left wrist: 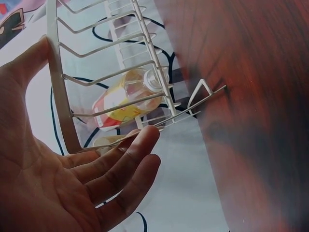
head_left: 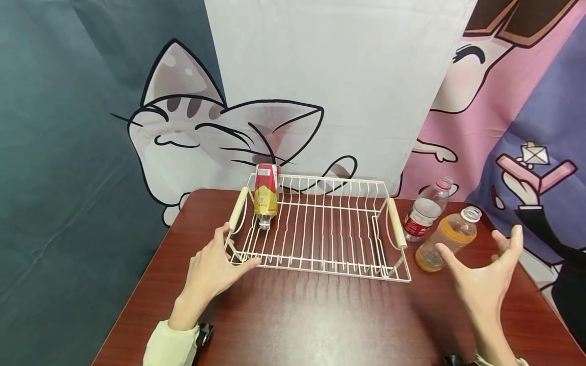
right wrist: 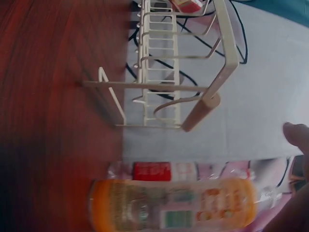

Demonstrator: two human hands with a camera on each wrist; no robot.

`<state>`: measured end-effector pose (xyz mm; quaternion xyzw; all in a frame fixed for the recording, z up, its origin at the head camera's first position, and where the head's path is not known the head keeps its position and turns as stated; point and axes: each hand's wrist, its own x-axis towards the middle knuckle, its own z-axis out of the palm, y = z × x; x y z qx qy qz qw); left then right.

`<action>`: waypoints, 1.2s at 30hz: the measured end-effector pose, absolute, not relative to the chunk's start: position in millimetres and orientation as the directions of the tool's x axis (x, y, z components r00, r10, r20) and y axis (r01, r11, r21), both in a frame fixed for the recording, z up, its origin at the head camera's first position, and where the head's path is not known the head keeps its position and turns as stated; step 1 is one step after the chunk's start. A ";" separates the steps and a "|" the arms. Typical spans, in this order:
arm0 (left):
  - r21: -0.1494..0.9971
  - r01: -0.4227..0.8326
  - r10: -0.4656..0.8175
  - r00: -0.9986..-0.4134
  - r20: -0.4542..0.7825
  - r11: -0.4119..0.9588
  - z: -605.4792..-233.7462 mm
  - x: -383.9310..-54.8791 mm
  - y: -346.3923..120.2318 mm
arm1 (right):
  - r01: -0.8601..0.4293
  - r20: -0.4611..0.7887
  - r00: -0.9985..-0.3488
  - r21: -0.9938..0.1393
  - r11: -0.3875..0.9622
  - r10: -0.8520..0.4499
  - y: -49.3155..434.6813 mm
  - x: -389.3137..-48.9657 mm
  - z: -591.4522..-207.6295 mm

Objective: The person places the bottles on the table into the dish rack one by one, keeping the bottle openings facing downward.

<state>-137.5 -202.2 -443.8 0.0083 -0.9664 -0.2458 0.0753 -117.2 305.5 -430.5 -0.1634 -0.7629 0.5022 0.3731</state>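
A cream wire dish rack [head_left: 316, 223] with pale handles stands on the table. Inside its left end, a plastic bottle with a red and yellow label [head_left: 266, 193] leans neck-down. My left hand [head_left: 212, 269] straddles the rack's front left corner. Its thumb lies by the front rail and its loosely extended fingers by the left side, as the left wrist view also shows. My right hand [head_left: 487, 279] is spread, holding nothing, just right of an uncapped bottle with an orange label [head_left: 446, 241]. Behind that stands an uncapped clear bottle with a red label [head_left: 427, 211].
The dark red wooden table [head_left: 316, 320] extends in front of the rack. A printed cloth [head_left: 339, 61] with cartoon figures hangs close behind the table's back edge. Both standing bottles are close to the rack's right handle [head_left: 396, 222].
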 end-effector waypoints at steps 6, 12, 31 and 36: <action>0.472 0.015 -0.052 -0.990 0.128 0.882 -445.8 -137.2 -202.8 | 0.104 0.118 -0.817 -0.933 0.345 0.565 324.6 -127.1 -442.5; 0.471 0.016 -0.052 -0.990 0.130 0.882 -447.2 -137.3 -202.4 | 0.231 -0.028 -0.853 -0.916 0.329 0.521 339.3 -140.0 -453.7; 0.489 0.019 -0.056 -0.989 0.138 0.872 -444.2 -137.4 -201.8 | 0.196 0.005 -0.881 -0.907 0.373 0.474 350.6 -153.1 -477.7; 0.487 0.019 -0.058 -0.988 0.141 0.873 -444.5 -137.1 -202.2 | 0.222 -0.004 -0.878 -0.890 0.399 0.479 349.8 -154.6 -477.5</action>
